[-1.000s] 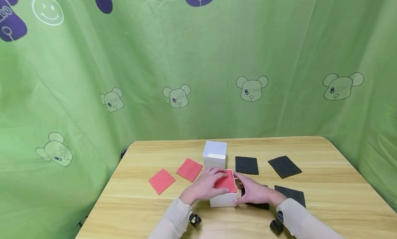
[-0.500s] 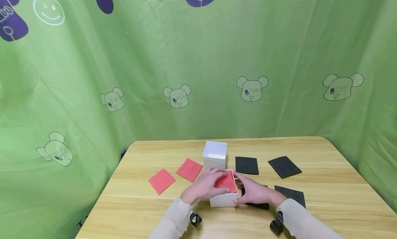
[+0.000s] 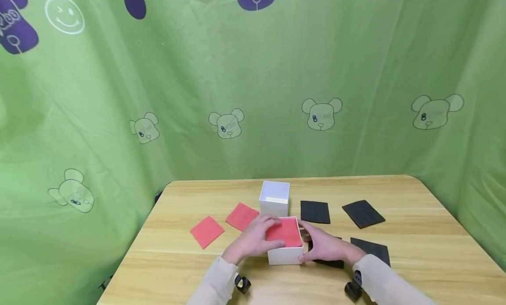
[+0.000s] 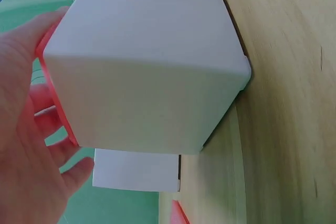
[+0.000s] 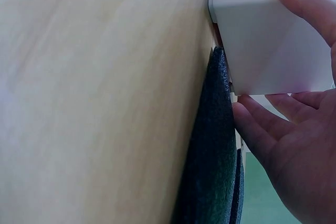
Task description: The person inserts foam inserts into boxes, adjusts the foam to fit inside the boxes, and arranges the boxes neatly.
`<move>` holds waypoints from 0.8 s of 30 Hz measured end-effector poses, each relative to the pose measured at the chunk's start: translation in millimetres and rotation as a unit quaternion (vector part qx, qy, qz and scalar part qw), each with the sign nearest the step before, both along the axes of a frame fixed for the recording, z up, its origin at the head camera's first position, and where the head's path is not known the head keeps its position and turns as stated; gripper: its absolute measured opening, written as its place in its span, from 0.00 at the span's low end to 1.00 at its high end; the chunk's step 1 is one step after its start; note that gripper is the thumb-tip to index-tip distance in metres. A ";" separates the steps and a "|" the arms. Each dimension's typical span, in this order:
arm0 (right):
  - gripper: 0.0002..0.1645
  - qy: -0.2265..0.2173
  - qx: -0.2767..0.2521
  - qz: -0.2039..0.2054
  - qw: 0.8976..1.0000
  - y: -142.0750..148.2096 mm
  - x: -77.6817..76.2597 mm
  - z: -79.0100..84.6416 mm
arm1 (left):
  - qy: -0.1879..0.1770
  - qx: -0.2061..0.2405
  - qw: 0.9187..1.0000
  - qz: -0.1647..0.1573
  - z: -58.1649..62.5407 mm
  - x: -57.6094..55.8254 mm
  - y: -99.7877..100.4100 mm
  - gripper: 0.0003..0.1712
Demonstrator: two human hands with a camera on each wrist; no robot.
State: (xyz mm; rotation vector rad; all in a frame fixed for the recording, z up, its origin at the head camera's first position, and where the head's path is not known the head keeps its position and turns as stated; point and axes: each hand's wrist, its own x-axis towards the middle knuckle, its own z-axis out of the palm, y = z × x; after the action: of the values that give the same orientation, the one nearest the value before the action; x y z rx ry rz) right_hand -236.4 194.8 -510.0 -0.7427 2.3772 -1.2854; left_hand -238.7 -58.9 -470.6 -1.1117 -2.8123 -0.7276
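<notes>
A white square box [image 3: 285, 255] stands near the table's front, with a red foam square [image 3: 290, 233] lying in its top at rim level. My right hand [image 3: 324, 244] grips the box from the right, thumb on the near corner and fingers round the back. In the right wrist view the thumb presses on the white wall [image 5: 273, 51]. My left hand [image 3: 254, 239] reaches over the box's left side with fingers spread and loosely bent, tips close over the red square. The left wrist view shows the red edge [image 4: 58, 98] along the box's top, beside the fingers.
Another white box [image 3: 274, 208], its top open, stands just behind. Two red squares [image 3: 207, 231] lie on the wooden table [image 3: 178, 270] at left. Several black squares [image 3: 363, 213] lie at right, one [image 3: 332, 264] partly under my right hand. A green curtain [image 3: 269, 151] hangs behind.
My left hand has shifted left, baring more of the red square. The right hand and the box look the same.
</notes>
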 end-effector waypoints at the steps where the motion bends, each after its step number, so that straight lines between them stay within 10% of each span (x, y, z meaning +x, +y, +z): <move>1: 0.66 0.001 0.001 0.001 1.000 0.0 0.0 -0.1 | -0.001 0.000 1.000 0.003 -0.3 -0.1 0.2 0.34; 24: 0.65 -0.004 0.002 0.000 1.000 1.1 -2.0 -0.4 | -0.028 0.016 0.998 0.050 0.9 0.5 -10.2 0.32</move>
State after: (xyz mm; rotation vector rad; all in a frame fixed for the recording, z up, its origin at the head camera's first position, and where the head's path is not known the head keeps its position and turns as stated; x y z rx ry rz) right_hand -238.3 195.9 -510.4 -0.7341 2.3743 -1.2800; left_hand -238.3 -69.1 -469.7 -0.9542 -2.8667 -0.8031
